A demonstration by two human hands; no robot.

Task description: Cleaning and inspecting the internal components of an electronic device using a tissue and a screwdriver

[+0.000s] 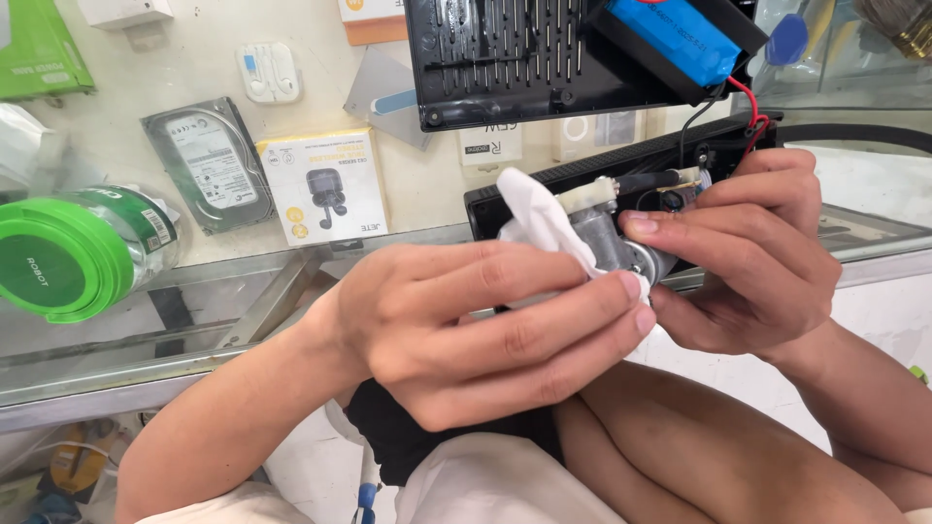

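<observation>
Pinching a crumpled white tissue (539, 218), the left hand (485, 330) presses it against a small grey metal motor (621, 247); the right hand (757, 252) grips that motor closed-fingered, above the glass worktop (194, 320); red wires (752, 112) trail upward.

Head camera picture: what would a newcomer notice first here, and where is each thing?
In the centre, the left hand presses a white tissue against a small grey motor part, which the right hand grips. Above them, an opened black device casing shows a blue battery pack with red wires. At the far left lies a green-lidded jar.
</observation>
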